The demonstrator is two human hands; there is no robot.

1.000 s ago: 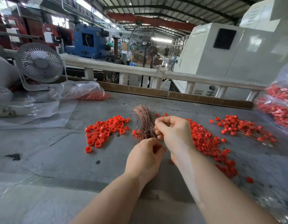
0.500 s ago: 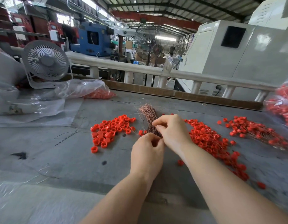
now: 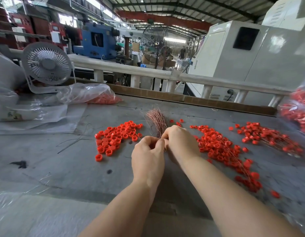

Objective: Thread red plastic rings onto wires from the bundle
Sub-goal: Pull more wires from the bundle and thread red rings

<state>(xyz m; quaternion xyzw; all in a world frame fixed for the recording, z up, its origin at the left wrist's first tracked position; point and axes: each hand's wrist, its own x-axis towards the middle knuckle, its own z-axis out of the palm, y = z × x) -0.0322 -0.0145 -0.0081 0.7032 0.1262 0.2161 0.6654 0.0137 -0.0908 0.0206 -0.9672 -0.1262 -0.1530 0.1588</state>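
At far left I see a small white round-grilled desk fan (image 3: pixel 47 65) above crumpled clear plastic sheets (image 3: pixel 37 115), with a white railing (image 3: pixel 148 72) behind the grey table (image 3: pixel 62 168), then a blue machine (image 3: pixel 97 41), a black pedestal fan (image 3: pixel 156 45) and a large white cabinet (image 3: pixel 251 53).

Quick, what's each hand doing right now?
Left hand: fingers curled at the wire bundle; what they hold is hidden.
Right hand: fingers pinch the bundle's near end.

Mid-frame, left hand (image 3: pixel 148 156) and right hand (image 3: pixel 180 142) pressed together, fingers curled at the base of a copper wire bundle (image 3: pixel 156 119) fanning upward. Loose red rings (image 3: pixel 116 137) piled left of centre, ringed wires (image 3: pixel 220 149) strewn right. Small white fan (image 3: pixel 46 65) at upper left.
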